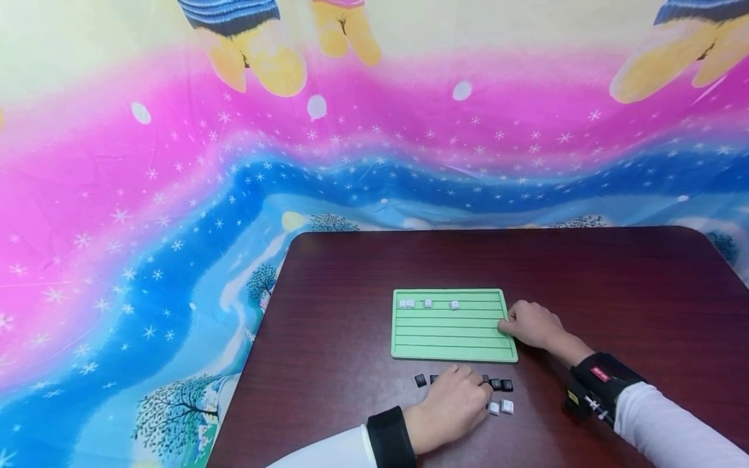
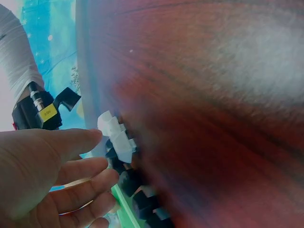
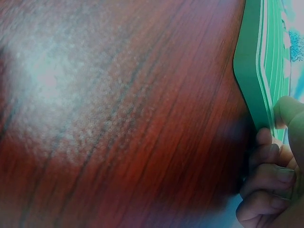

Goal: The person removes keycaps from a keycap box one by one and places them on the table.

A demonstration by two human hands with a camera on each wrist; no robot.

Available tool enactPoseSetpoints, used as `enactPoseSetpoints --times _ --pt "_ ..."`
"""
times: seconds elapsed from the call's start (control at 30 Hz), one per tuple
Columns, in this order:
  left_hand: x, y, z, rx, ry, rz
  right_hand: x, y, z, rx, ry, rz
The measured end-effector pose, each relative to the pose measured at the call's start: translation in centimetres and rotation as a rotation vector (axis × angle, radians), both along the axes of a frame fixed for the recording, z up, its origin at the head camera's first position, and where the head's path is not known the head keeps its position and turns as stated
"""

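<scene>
Head view: the left hand (image 1: 450, 406) rests palm-down on the dark wooden desk (image 1: 614, 286), over a row of small tiles (image 1: 502, 385) that runs left to right just in front of the green ruled board (image 1: 450, 338). In the left wrist view its fingers (image 2: 78, 168) lie nearly straight and relaxed, the grip open and holding nothing, with the thumb tip just beside a white tile (image 2: 116, 135) and black tiles next to it. The right hand (image 1: 529, 324) sits at the board's right edge; in the right wrist view its fingers (image 3: 266, 156) curl against that edge, thumb on top, pinching the board. The board lies flat, long axis left to right, 4 white tiles (image 1: 428, 303) on its top line. The loose tiles lie directly under and just right of the left hand, the nearer hand; the board lies just beyond them.
</scene>
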State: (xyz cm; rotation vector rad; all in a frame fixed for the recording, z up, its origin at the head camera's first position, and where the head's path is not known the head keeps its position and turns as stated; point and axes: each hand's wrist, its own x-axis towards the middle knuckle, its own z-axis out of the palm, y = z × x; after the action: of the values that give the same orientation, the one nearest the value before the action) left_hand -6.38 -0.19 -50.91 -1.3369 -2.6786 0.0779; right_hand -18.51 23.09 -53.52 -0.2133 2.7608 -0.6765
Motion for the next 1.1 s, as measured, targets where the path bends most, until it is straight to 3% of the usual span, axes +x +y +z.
enactPoseSetpoints --times 0.53,1.1 --pt "-2.4 -0.5 1.5 0.080 0.036 0.104 0.1 0.0 0.1 -0.003 0.016 0.009" --pt "-4.5 -1.2 1.7 0.115 0.065 0.200 0.0 -0.2 0.1 0.007 0.001 0.002"
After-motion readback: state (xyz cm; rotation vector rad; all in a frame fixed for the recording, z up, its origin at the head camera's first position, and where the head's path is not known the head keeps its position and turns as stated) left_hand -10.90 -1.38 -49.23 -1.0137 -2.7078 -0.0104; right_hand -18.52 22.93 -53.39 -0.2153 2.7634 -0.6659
